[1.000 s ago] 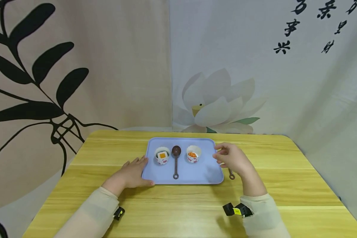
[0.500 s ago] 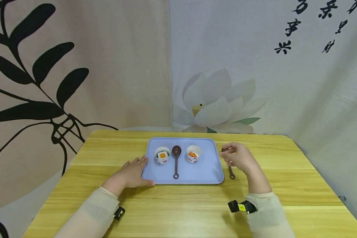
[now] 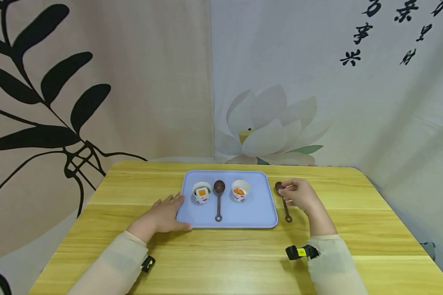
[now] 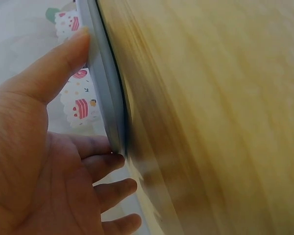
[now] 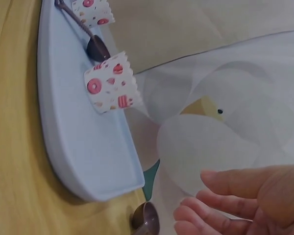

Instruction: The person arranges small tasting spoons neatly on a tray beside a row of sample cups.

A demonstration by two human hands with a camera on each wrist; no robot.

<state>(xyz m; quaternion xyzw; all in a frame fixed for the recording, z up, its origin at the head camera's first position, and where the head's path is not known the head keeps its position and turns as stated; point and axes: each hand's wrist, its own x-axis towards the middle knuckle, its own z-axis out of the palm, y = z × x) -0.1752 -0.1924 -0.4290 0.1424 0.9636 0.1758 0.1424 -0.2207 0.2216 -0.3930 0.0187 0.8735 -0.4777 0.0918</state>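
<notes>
My left hand (image 3: 165,215) lies with spread fingers at the near left corner of the light blue tray (image 3: 256,213); in the left wrist view its thumb touches the rim. A paper cup (image 3: 202,198) on the tray holds a white block with an orange square. Another paper cup (image 3: 240,197) holds small orange pieces. Between them lies a brown measuring spoon (image 3: 218,200). Right of the tray, a second brown measuring spoon (image 3: 287,213) rests on the table. My right hand (image 3: 300,196) is beside its bowl, fingers loosely bent, apart from it in the right wrist view (image 5: 240,200).
The wooden table (image 3: 221,262) extends around the tray. Behind it hangs a fabric backdrop (image 3: 162,82) printed with leaves, a flower and characters. A small black device is strapped at each wrist.
My right hand has moved right, away from the tray's edge, uncovering the bowl of the second measuring spoon. My left hand and the tray have stayed in place.
</notes>
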